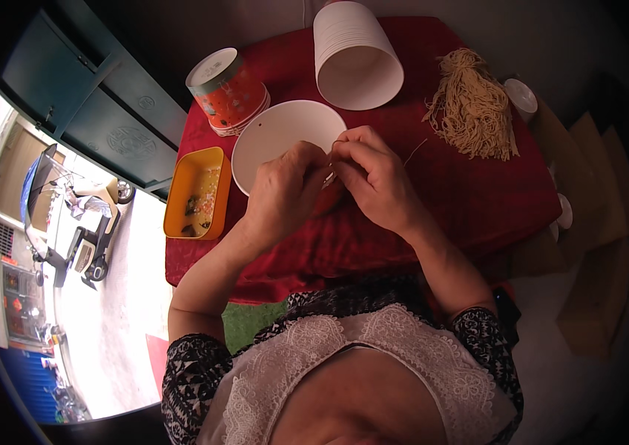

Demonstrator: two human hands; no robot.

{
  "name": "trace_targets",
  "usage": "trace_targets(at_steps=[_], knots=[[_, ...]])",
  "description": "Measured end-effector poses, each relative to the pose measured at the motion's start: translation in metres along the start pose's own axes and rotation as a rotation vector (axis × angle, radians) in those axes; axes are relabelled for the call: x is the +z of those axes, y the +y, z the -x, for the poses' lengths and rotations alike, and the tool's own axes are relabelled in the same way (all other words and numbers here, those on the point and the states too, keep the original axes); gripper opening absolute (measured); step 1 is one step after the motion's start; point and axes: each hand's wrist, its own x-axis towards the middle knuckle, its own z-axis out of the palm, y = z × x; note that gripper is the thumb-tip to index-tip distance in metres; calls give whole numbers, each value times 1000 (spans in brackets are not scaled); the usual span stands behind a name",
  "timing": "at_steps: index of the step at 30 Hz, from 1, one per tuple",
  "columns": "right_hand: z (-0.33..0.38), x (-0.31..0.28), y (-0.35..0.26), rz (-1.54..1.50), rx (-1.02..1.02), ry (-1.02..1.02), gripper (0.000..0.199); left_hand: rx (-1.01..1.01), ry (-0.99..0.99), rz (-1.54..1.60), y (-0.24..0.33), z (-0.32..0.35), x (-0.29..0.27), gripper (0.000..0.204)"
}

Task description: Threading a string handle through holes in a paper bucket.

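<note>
My left hand (285,189) and my right hand (374,174) meet fingertip to fingertip over the near rim of a white round disc (274,137) that lies on the red cloth (463,200). Both hands pinch something small between them; a thin pale string (415,152) runs from my right hand toward a bundle of tan strings (474,104). What the fingers hold at the pinch is too small to make out.
A stack of white paper cups (355,55) lies on its side at the back. A stack of red printed discs or lids (229,93) stands at the back left. A yellow tray (196,194) with small bits sits at the left edge. Brown cardboard (604,208) lies to the right.
</note>
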Motion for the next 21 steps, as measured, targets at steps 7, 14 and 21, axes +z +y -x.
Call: trace_targets(at_steps=[7, 14, 21], knots=[[5, 6, -6, 147, -126, 139, 14, -84, -12, 132, -2, -3, -2, 11], [14, 7, -7, 253, -231, 161, 15, -160, -37, 202, -6, -4, -2, 5], [27, 5, -17, 161, -173, 105, 14, -176, 11, 114, -7, -4, 0, 6]])
